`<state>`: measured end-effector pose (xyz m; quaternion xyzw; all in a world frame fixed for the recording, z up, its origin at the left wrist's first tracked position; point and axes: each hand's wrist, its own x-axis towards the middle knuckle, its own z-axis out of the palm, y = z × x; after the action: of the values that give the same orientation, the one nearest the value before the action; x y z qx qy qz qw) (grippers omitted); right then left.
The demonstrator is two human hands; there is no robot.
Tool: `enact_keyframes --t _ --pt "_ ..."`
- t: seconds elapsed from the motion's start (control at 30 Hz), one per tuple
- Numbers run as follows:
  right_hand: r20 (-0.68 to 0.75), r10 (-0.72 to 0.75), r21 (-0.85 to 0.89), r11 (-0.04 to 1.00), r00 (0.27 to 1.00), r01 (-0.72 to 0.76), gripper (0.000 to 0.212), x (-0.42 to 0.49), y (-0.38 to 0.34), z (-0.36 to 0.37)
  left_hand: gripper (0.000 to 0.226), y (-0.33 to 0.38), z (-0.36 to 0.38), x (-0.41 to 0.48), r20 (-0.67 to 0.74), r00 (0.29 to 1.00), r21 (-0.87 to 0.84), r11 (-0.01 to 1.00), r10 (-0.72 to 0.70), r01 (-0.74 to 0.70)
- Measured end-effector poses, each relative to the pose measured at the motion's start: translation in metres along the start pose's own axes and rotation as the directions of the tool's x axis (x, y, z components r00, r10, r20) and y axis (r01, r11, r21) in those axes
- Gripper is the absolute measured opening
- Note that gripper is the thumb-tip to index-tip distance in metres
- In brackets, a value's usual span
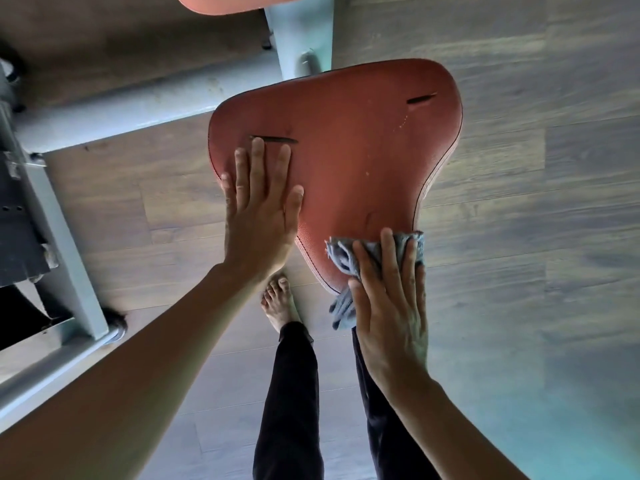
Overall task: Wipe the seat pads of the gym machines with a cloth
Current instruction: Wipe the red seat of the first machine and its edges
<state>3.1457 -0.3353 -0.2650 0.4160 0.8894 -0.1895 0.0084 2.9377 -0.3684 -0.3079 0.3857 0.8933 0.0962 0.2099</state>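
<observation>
While the head camera looks straight down, a reddish-brown seat pad (349, 161) fills the middle of the view, broad at its far end and narrowing toward the person. The left hand (259, 220) lies flat on the pad's left part, palm down, fingers straight and slightly spread, gripping nothing. Its middle fingertip reaches a dark slit (275, 140) in the covering. A second slit (420, 98) shows near the pad's far right corner.

The right hand (388, 306) is laid over a blue-grey cloth (341, 254) at the pad's narrow near end. Its fingers are stretched out and press the cloth onto the pad rather than curling round it. The cloth is bunched; folds stick out to the left of the fingers and a loose end hangs below the pad's edge beside the thumb.

Behind and left of the pad runs the pale grey-blue machine frame (114, 116), with an upright post meeting the pad's far edge. Part of another reddish pad (221, 3) shows at the top edge. Below everything is a wood-plank floor (519, 202). A bare foot (278, 299) stands on it just under the pad's near end, and dark trousers (291, 393) cover both legs.
</observation>
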Motion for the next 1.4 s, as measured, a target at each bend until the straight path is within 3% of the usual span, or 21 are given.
enact_keyframes --t 0.17,0.4,0.67,0.83,0.97,1.17,1.4 --pt "-0.05 0.134 -0.104 0.985 0.99 -0.138 0.05 0.062 -0.007 0.01 0.06 0.001 0.002 0.0 -0.008 1.0 0.0 1.0 -0.016 0.016" --pt "-0.174 0.073 -0.073 0.994 0.982 -0.087 0.044 0.065 -0.001 0.016 0.059 0.001 0.005 0.0 -0.025 0.999 -0.008 1.0 -0.021 0.02" --pt "0.085 -0.013 -0.178 0.984 0.996 0.027 0.056 0.022 -0.001 0.004 0.059 -0.001 0.004 -0.001 0.003 1.0 -0.014 1.0 -0.02 0.02" --pt "0.025 0.118 -0.144 0.983 0.993 -0.114 0.055 0.066 -0.008 0.008 0.059 -0.001 0.004 0.0 0.004 1.0 -0.032 0.999 -0.019 0.019" --pt "0.099 0.08 -0.164 0.984 0.992 -0.063 0.057 0.018 -0.012 0.002 0.058 -0.001 0.006 0.0 -0.016 1.0 -0.026 1.0 -0.01 0.009" --pt "0.032 0.156 -0.17 0.974 0.987 -0.149 0.06 0.12 -0.007 0.012 0.06 -0.002 0.007 -0.001 -0.019 1.0 -0.037 0.999 -0.02 0.019" --pt "0.063 0.09 -0.212 0.974 0.994 -0.075 0.058 0.093 -0.004 0.01 0.06 0.003 0.003 -0.001 -0.037 0.999 -0.067 0.997 -0.038 0.035"
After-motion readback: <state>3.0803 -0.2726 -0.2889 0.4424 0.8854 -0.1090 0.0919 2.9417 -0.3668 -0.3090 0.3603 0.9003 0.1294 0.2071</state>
